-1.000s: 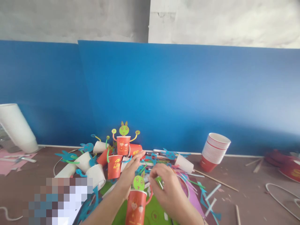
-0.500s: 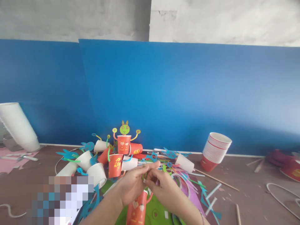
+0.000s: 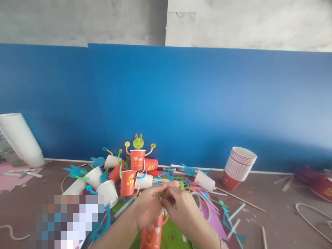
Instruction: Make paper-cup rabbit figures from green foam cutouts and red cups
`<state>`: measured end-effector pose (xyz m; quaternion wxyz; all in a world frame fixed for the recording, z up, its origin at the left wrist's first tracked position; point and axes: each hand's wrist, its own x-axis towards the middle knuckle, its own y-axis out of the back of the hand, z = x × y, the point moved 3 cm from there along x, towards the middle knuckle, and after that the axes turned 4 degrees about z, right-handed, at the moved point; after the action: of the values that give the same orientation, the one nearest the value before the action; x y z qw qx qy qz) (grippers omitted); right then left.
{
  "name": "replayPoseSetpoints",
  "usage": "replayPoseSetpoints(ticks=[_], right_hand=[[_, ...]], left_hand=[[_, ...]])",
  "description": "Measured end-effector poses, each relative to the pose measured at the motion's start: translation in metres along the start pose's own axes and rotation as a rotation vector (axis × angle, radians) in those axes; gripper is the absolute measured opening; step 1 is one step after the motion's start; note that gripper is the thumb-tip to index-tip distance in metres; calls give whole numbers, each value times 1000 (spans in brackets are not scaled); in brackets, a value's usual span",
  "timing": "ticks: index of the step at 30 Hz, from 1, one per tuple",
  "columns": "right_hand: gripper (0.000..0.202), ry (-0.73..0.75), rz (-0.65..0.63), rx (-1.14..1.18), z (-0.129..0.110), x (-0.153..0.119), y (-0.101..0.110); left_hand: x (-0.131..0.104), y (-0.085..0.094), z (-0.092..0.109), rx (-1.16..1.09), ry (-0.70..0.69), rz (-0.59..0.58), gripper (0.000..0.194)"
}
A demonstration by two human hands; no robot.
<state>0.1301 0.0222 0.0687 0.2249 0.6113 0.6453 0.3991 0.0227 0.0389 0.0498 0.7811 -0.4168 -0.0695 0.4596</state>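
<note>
My left hand (image 3: 150, 205) and my right hand (image 3: 183, 209) meet above a red paper cup (image 3: 151, 233) with pale heart prints. The fingers of my left hand are curved against the right hand, thumb lying along the top. My right hand has its fingertips curled in a pinch against the left palm. Whatever lies between the fingers is hidden. A pink-red strip (image 3: 166, 218) curves out from the cup's right side, just below my right hand. The cup's bottom end runs out of view over a green sheet (image 3: 172, 237).
A finished cup figure with a green animal head (image 3: 138, 141) stands behind on other cups. White cups (image 3: 107, 193), blue cutouts (image 3: 74, 171) and paper strips lie around. Stacked cups (image 3: 238, 166) stand right, a white stack (image 3: 22, 140) left. A wooden stick (image 3: 241, 199) lies right.
Both hands stay together over the cup. My right fingertips have curled slightly further into the left palm, and the right wrist has turned a little.
</note>
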Motion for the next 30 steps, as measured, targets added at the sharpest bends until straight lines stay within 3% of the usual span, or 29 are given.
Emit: replayPoseSetpoints(ticks=[5, 10, 16, 25, 30], right_hand=[[15, -61, -1, -62, -5, -3, 5], [10, -159, 35, -68, -3, -4, 9], [11, -141, 35, 185, 3, 2, 7], [9, -123, -12, 441, 9, 6, 1], [18, -58, -7, 521, 6, 6, 7]], left_hand=[[1, -1, -2, -40, -1, -63, 26], [-1, -3, -3, -59, 29, -52, 28], [-1, -2, -2, -45, -22, -9, 26], [-2, -4, -3, -19, -83, -77, 32], [-2, 1, 1, 166, -171, -50, 35]])
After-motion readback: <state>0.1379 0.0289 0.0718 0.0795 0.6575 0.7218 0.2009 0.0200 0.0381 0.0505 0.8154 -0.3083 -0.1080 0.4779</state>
